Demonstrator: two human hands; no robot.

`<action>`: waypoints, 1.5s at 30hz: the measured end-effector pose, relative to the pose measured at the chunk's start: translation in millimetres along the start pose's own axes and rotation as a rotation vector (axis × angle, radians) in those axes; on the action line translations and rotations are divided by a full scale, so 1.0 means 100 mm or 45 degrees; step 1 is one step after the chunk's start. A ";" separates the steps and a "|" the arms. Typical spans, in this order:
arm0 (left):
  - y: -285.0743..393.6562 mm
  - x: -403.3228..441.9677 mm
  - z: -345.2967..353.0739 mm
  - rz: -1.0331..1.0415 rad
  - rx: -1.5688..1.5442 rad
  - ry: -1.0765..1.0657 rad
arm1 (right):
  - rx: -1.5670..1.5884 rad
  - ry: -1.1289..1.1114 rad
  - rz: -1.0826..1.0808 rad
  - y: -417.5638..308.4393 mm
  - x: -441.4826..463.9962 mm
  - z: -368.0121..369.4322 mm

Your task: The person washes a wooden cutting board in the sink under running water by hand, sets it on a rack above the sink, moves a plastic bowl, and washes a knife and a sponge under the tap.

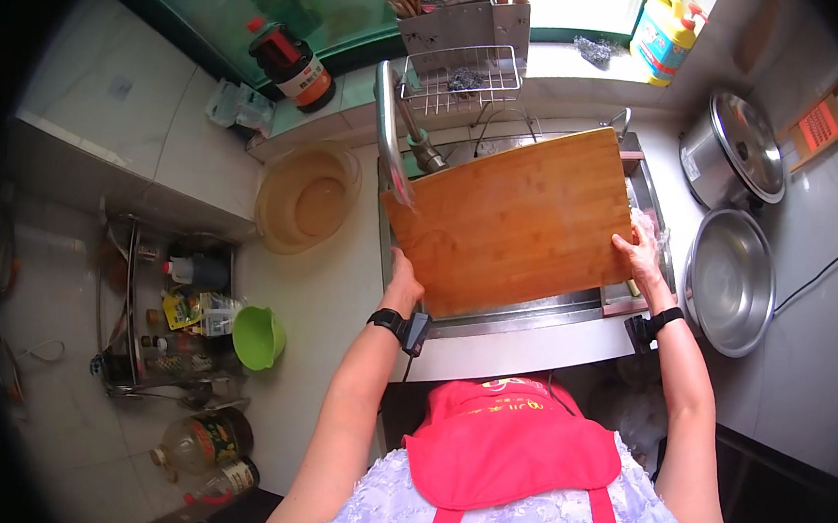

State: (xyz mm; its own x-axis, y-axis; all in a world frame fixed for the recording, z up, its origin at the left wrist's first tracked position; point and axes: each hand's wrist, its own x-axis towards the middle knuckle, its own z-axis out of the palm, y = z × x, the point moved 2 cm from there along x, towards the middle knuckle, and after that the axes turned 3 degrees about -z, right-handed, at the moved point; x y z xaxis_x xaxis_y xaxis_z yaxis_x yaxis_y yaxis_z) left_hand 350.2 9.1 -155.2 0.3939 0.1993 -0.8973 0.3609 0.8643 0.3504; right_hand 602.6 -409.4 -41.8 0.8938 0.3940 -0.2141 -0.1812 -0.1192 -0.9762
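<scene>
We note the board [519, 220] held over the sink [571, 306], long axis running side to side between the hands: left hand [405, 287] closed on its left end, right hand [645, 257] gripping the right.

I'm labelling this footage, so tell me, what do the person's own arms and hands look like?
The left hand and right hand are gloveless; the forearms are sleeveless. A black left wristband and black right wristband each carry a dark, boxy device. A thin dark line, possibly a cable, shows below the left one. I can't read any markings.
</scene>
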 end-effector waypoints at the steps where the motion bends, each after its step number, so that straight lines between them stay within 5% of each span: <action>1: -0.01 -0.16 0.06 -0.044 0.055 0.079 | -0.002 -0.037 -0.031 0.02 0.03 0.01; 11: -0.06 -0.84 0.22 0.078 -0.258 -0.054 | 0.066 -0.191 -0.068 -0.15 0.06 0.07; 14: -0.05 -0.74 0.11 0.103 -0.341 -0.166 | -0.147 -0.070 -0.008 -0.34 -0.04 0.13; 17: -0.04 -1.04 0.17 0.183 -0.380 -0.247 | -0.841 -0.050 -0.378 -0.23 0.12 -0.06; 22: -0.01 -0.97 0.03 0.308 -0.570 -0.574 | -0.172 -0.125 0.097 -0.44 -0.15 -0.02; 25: 0.03 -1.11 -0.01 0.426 -0.335 -0.288 | 0.025 -0.231 0.163 -0.53 -0.36 -0.05; 31: 0.18 -1.39 -0.11 0.285 -0.209 -0.460 | 0.401 -0.428 0.334 -0.64 -0.61 -0.15; 34: 0.20 -1.46 -0.11 0.200 -0.179 -0.931 | 0.557 -0.412 0.426 -0.74 -0.63 -0.17; 37: 0.26 -1.80 -0.08 0.174 -0.074 -0.568 | 0.747 -0.373 0.536 -0.56 -0.59 -0.21; 40: 0.27 -1.83 -0.17 0.139 0.091 -0.522 | 0.327 -0.314 0.161 -0.71 -0.65 -0.11; 45: 0.28 -2.10 -0.19 0.173 0.237 -0.806 | 0.214 -0.478 0.525 -0.50 -0.61 -0.08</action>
State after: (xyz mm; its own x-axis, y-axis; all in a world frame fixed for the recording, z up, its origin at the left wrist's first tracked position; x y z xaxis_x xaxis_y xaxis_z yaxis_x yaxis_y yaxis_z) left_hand 261.5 0.5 38.4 0.8450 -0.0576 -0.5317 0.3906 0.7455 0.5401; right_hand 560.2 -434.5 20.3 0.5345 0.6458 -0.5452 -0.5734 -0.1969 -0.7953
